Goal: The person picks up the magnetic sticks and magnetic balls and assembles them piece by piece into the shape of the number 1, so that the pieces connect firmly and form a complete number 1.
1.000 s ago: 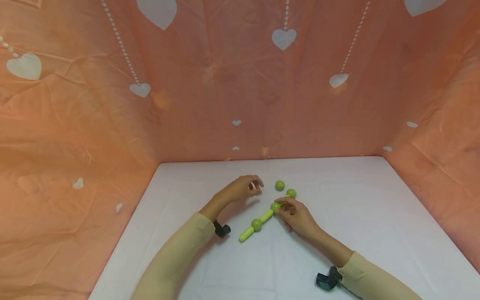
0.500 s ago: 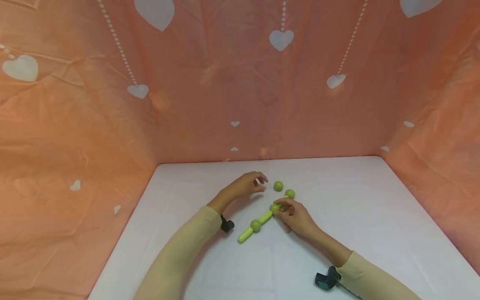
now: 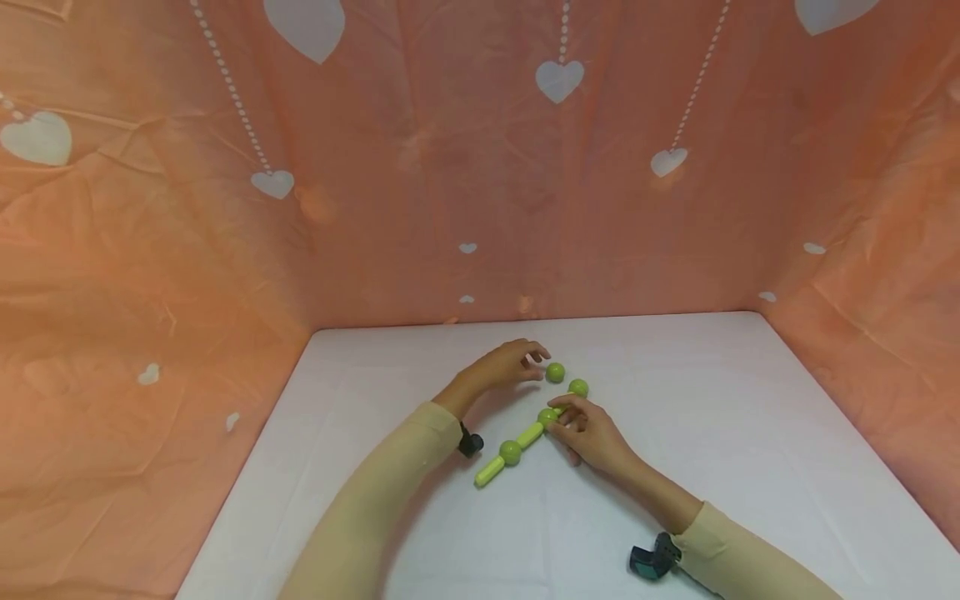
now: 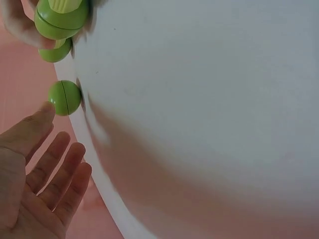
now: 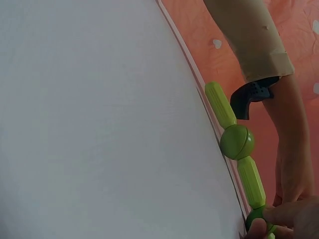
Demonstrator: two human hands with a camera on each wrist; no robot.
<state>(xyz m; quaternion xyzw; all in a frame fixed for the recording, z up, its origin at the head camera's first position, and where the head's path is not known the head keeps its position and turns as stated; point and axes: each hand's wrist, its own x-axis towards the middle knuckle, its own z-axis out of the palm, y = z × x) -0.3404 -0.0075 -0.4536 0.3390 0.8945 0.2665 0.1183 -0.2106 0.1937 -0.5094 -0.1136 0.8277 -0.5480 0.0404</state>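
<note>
A chain of green balls and lighter green ribbed rods (image 3: 531, 434) lies slantwise on the white table. My right hand (image 3: 597, 435) pinches one of its balls (image 3: 547, 417) between thumb and fingers, covering part of the chain there. Beyond that hand, another ball (image 3: 578, 387) sits at the chain's far end. A loose green ball (image 3: 555, 372) with a seam round it rests apart, near the far end. Close to its left side is my left hand (image 3: 507, 364), fingers relaxed and nothing held. In the left wrist view, the left thumb tip overlaps the loose ball (image 4: 65, 97).
The white table (image 3: 712, 400) is walled by orange cloth (image 3: 480, 183) printed with pale hearts at the back and sides. Each wrist wears a small black camera, one on the left (image 3: 470, 442) and one on the right (image 3: 655, 557).
My left hand has moved right and slightly away from me, up to the loose ball. The right hand keeps its pinch on the chain, which stays in place.
</note>
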